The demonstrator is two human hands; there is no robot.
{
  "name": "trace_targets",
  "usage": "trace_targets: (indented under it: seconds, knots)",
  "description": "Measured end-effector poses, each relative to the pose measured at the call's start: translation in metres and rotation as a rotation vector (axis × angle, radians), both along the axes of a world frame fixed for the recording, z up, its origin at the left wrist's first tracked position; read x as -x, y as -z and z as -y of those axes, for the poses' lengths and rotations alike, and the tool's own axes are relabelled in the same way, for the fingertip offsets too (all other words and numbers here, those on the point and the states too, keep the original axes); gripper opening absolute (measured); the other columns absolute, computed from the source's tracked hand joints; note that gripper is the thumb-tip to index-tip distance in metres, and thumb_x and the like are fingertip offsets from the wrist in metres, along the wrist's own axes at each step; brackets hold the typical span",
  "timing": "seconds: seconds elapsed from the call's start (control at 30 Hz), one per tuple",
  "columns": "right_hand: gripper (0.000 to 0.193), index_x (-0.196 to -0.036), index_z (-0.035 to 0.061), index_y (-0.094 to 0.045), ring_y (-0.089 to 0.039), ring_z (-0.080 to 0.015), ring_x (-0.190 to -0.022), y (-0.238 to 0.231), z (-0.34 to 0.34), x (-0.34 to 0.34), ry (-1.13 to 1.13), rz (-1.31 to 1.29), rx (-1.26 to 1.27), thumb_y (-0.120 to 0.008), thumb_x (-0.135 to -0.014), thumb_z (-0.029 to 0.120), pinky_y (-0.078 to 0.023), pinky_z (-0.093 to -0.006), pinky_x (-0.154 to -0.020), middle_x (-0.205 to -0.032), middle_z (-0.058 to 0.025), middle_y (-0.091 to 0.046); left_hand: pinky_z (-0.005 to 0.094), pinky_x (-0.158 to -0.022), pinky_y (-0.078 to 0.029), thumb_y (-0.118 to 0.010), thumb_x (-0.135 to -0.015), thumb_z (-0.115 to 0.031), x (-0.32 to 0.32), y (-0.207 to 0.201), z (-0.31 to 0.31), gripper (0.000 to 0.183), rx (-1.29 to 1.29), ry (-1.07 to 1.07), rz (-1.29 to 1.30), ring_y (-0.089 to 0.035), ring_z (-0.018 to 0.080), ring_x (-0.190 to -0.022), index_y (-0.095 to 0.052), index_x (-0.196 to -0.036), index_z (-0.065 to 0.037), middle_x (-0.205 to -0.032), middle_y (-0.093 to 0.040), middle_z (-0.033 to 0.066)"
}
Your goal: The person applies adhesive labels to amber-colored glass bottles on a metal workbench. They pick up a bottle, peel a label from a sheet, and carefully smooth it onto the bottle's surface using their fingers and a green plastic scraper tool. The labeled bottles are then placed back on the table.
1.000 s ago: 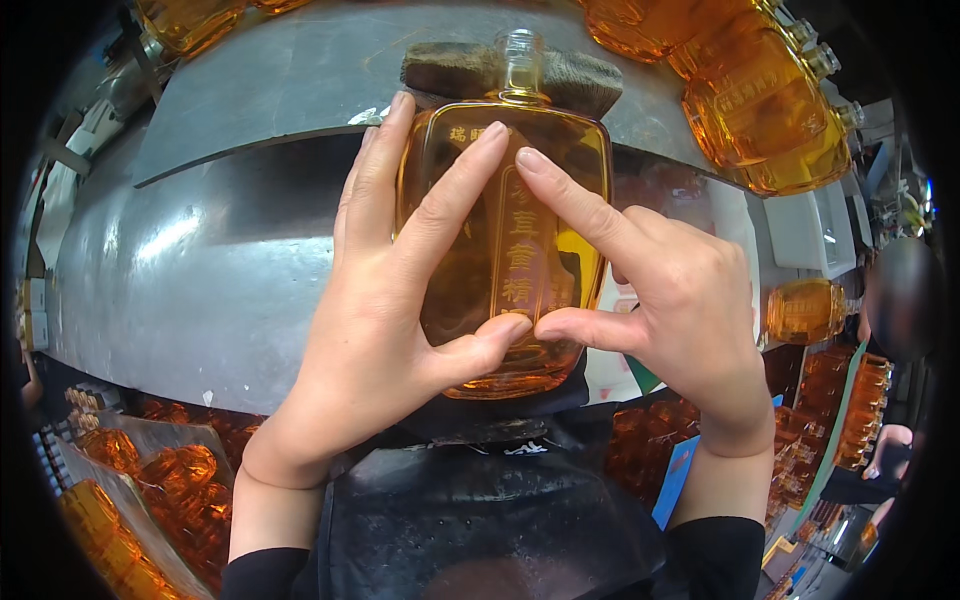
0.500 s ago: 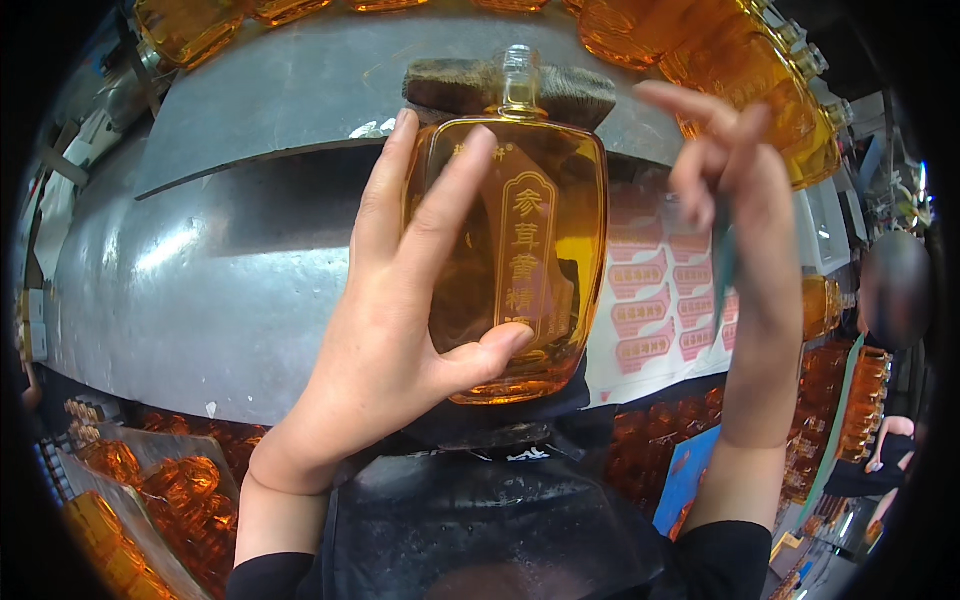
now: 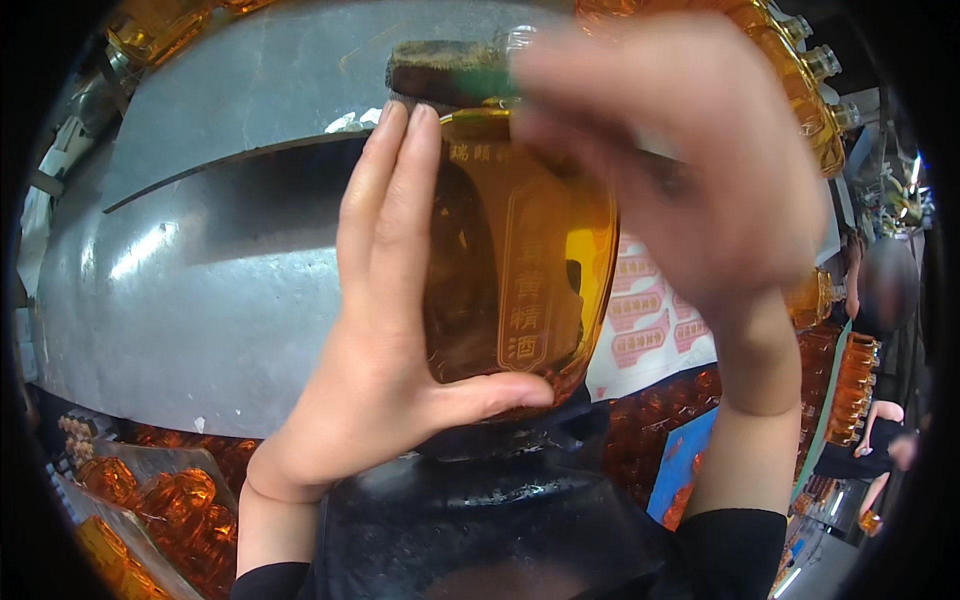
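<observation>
A flat glass bottle (image 3: 468,270) of amber liquid, with gold lettering in a narrow frame on its front, lies with its neck (image 3: 520,40) pointing away from me. The neck rests at a dark, worn block (image 3: 430,75). My left hand (image 3: 385,300) grips the bottle, its fingers stretched along the left edge and its thumb across the lower front. Over the bottle's upper right part hovers my right hand (image 3: 680,150), smeared by motion. Its fingertips are close to the neck and hide the shoulder. Whether it holds anything cannot be made out.
A sheet of red and white labels (image 3: 640,335) lies right of the bottle. The grey metal tabletop (image 3: 200,290) spreads to the left. More amber bottles (image 3: 815,100) stand at the far right, and others fill crates (image 3: 165,510) below the table's edge. Another person (image 3: 875,440) is at the right.
My right hand has swung left and inward, from beside the labels to over the bottle's neck and shoulder. My left hand's fingers have closed together and shifted to the bottle's left edge.
</observation>
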State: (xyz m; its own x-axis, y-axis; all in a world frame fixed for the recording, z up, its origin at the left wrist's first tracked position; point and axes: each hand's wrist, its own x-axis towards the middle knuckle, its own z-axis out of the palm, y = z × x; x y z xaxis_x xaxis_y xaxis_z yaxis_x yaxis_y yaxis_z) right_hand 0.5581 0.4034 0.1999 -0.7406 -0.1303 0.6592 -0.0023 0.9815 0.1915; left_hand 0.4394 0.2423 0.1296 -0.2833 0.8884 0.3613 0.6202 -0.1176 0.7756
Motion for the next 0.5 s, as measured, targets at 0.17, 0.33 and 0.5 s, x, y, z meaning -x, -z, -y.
trace_targets:
  seconds: [0.17, 0.33, 0.5]
  knots:
    - [0.023, -0.095, 0.0107, -0.07, -0.065, -0.0145, -0.08, 0.02, 0.056, -0.073, -0.403, 0.275, 0.374, -0.076, -0.073, 0.008, -0.052, -0.0271, -0.064, -0.096, -0.0036, -0.069, 0.0413, -0.11, -0.034, -0.055, -0.08, -0.072, 0.011, 0.007, 0.001, 0.107, -0.038, -0.027, 0.322, -0.035, 0.0298, -0.139, -0.02, -0.151, -0.001, -0.152, -0.03, 0.0172]
    - [0.014, -0.087, 0.0094, -0.07, -0.064, -0.0172, -0.073, 0.014, 0.035, -0.06, -0.234, 0.143, 0.313, -0.071, -0.073, 0.008, -0.05, -0.0269, -0.063, -0.085, -0.0001, -0.069, 0.0363, -0.109, -0.034, -0.041, -0.098, -0.05, 0.006, -0.005, -0.014, 0.069, -0.252, -0.045, 0.26, -0.043, 0.0258, -0.131, -0.038, -0.144, 0.001, -0.146, -0.04, 0.0152]
    - [0.013, -0.086, 0.0074, -0.069, -0.063, -0.0158, -0.069, 0.025, 0.058, -0.084, -0.389, 0.365, 0.487, -0.068, -0.083, 0.02, -0.049, -0.0269, -0.059, -0.081, -0.0033, -0.068, 0.0308, -0.105, -0.037, -0.043, -0.101, -0.037, 0.011, -0.004, -0.021, 0.053, -0.215, -0.074, 0.195, -0.047, 0.0196, -0.124, -0.044, -0.14, -0.001, -0.136, -0.049, 0.0113]
